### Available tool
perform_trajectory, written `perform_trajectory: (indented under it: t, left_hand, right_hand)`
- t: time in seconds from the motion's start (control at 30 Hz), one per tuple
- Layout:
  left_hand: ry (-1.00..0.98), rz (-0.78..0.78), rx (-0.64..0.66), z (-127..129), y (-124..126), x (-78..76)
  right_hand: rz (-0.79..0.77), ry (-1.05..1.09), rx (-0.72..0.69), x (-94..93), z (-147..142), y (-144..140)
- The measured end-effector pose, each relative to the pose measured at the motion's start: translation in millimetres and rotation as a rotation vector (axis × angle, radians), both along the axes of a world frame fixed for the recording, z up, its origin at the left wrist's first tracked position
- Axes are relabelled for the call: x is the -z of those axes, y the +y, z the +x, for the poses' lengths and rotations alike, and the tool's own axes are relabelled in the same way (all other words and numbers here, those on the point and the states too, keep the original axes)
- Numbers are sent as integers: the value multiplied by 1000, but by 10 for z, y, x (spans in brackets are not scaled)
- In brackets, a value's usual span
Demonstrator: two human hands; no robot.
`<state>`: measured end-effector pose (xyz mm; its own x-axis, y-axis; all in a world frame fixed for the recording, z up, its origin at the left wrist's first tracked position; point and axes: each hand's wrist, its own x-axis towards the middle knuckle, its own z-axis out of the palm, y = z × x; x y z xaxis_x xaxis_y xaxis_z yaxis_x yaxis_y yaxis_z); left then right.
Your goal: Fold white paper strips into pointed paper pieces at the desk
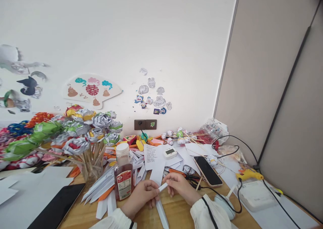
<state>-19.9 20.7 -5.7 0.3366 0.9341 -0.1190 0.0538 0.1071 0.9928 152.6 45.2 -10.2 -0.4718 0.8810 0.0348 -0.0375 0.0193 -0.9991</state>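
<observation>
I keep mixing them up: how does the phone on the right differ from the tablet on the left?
The phone is smaller and has a cable running to it; the tablet is larger with no cable seen. The phone rests on papers, the tablet on bare wood. Both have dark screens, face up.

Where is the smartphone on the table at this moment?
In the head view, the smartphone lies screen-up on the table, right of centre, just beyond the right hand and left of the yellow glue gun.

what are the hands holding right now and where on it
Both hands pinch a small folded strip of white paper: the left hand holds its left end, the right hand its right end, above the wooden table.
</observation>
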Motion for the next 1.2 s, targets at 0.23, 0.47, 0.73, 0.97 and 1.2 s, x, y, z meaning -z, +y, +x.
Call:
perform_trajectory:
  t: [0.23,0.47,0.73,0.97,1.2]
  left_hand:
    - [173,53,5,46,-79,-66]
    - [193,106,30,61,-82,-17]
    - [195,92,6,73,-43,23]
    - [260,142,44,74,-93,-15]
    - [249,142,48,70,-114,-55]
  right_hand:
    - [32,-44,-65,22,-51,-45]
    - [49,-32,-112,90,-88,-46]
    - [108,-19,-95,98,-99,-31]
    - [187,-25,-146,183,-116,-12]
    - [177,-12,-134,131,-129,-30]
